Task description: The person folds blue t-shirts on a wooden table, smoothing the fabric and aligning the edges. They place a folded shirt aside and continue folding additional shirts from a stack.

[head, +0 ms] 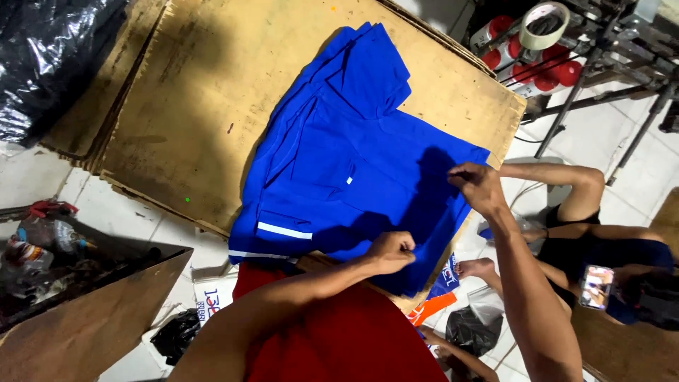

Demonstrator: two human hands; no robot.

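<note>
Both hands pinch a blue shirt (353, 163) spread on a brown board (191, 106).

Left of the shirt, black plastic sheet (49, 49). Left hand (391, 252), fingers closed on the shirt's near hem; right hand (478, 185) fingertips together on its right edge. Below the shirt, blue and orange printed packets (442, 286), probably bags. Above right of the shirt, tape roll (544, 25) and red-capped cans (537, 67).

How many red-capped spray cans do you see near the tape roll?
4 red-capped cans at least, clustered at top right beside the table's corner, just below the tape roll. Metal bars cross them, so more may be hidden.
</note>
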